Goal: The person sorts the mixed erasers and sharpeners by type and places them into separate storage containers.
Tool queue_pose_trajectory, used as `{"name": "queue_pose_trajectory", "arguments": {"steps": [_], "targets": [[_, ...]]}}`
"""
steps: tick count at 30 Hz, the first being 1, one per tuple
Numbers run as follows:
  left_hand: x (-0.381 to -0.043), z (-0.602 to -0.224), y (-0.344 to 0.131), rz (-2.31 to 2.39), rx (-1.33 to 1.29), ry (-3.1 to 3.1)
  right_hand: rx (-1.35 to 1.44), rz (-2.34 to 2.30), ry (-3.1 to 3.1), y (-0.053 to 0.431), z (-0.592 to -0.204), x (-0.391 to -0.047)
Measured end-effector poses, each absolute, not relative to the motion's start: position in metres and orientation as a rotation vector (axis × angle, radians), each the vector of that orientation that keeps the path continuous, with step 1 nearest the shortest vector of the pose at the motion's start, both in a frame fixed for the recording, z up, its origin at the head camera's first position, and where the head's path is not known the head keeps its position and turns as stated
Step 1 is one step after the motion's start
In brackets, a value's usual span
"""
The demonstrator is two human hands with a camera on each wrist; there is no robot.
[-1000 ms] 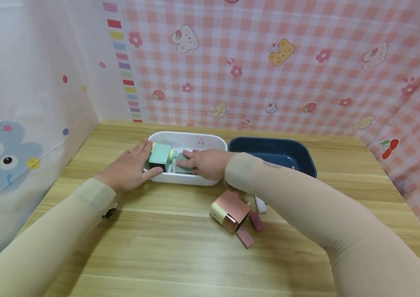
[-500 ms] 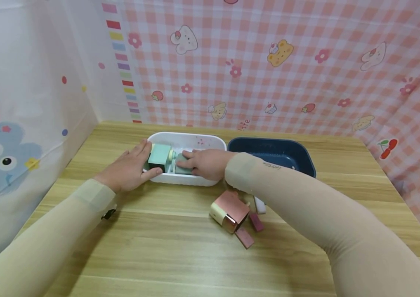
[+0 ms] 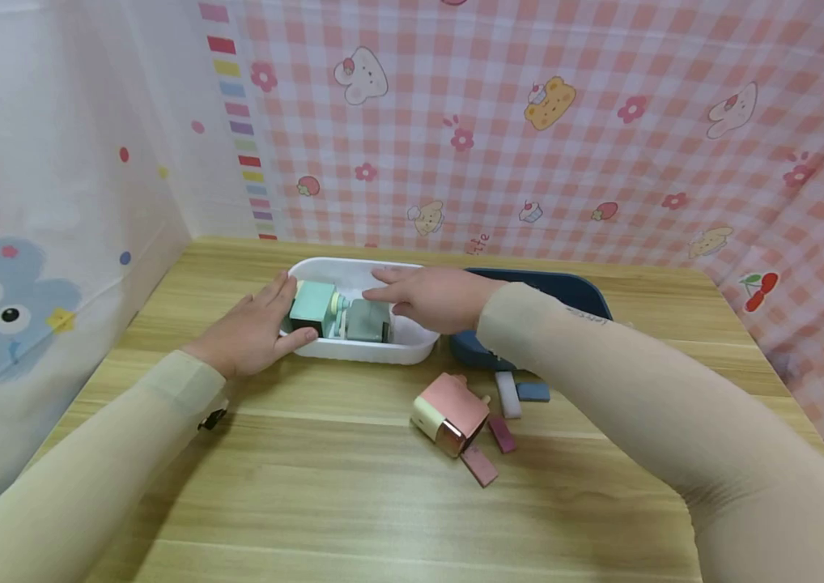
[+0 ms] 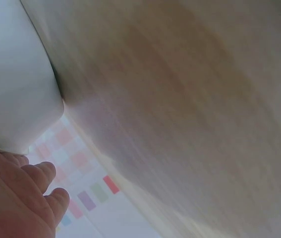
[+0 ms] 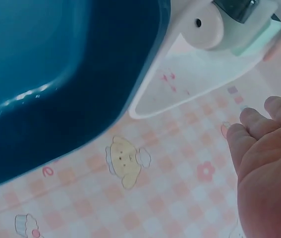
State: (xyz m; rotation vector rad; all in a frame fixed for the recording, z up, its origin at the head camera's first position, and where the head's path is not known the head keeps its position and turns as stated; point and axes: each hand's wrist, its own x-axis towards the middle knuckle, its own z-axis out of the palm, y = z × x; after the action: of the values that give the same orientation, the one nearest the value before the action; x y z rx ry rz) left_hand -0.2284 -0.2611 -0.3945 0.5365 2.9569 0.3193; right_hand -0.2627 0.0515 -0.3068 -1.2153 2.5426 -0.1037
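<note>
My left hand (image 3: 250,330) rests on the left end of the white bin (image 3: 361,352), fingers straight along the rim and thumb at the front edge. In that bin lie a mint pencil sharpener (image 3: 314,304) at the left and a grey-green pencil sharpener (image 3: 368,321) beside it. Above the bin's right part hovers my right hand (image 3: 435,295), its fingers extended and holding nothing. The right wrist view shows this hand (image 5: 269,163) with its fingers loosely spread. In the left wrist view, fingers (image 4: 40,173) touch the bin's outer wall (image 4: 19,74).
A dark blue bin (image 3: 578,285) stands right of the white one, partly under the right forearm. In front, a pink pencil sharpener (image 3: 456,407) lies on the wooden table (image 3: 295,502). Near it are eraser-like blocks: white (image 3: 507,394), blue (image 3: 533,392), dark pink (image 3: 503,435) and pink (image 3: 481,466).
My right hand has let go of the grey-green pencil sharpener and moved up and right, uncovering it and the blue block. The left hand has stayed at the bin's left end.
</note>
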Motion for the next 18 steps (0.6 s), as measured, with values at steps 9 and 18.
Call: {"name": "queue_pose_trajectory", "arguments": {"steps": [9, 18], "targets": [[-0.228, -0.394, -0.262, 0.314, 0.538, 2.962, -1.274, -0.155, 2.534, 0.08, -0.292, -0.242], [-0.229, -0.395, -0.262, 0.305, 0.543, 2.956, -1.414, -0.116, 2.521, 0.115, -0.295, -0.214]]}}
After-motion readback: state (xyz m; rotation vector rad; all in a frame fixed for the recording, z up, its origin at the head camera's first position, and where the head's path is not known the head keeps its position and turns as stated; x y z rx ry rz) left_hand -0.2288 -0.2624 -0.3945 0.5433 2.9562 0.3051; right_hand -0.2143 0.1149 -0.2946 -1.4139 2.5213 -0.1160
